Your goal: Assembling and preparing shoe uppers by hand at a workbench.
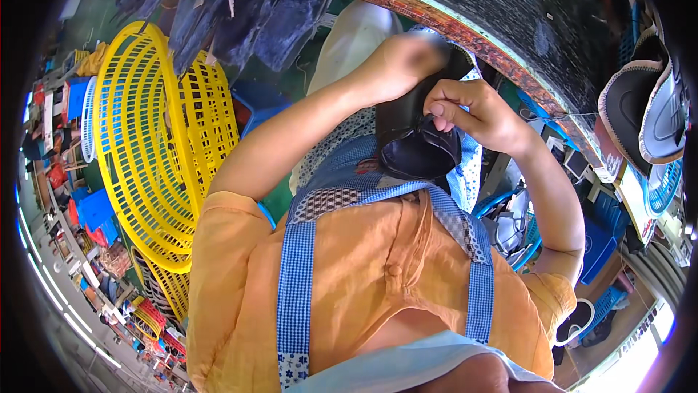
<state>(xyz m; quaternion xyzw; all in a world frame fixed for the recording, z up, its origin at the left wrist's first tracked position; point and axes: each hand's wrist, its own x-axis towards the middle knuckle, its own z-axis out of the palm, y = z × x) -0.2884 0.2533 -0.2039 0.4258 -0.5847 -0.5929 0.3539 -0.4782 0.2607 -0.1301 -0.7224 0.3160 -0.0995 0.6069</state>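
Note:
Over my lap lies a black leather boot or shoe upper [398, 122], its round opening towards my body. My left hand [407, 66] is closed at its far end; the fingertips are blurred, and the hand appears to grip the black piece there. Closer in, my right hand [476, 111] has thumb and fingers pinched on the upper beside its opening. The far part of the upper is partly covered by my hands.
A speckled dark tabletop [502, 11] with a worn edge stands ahead. Stitched black and grey uppers [640, 106] are at the right. A yellow plastic basket [145, 153] stands left, below a heap of dark blue fuzzy pieces [240, 7].

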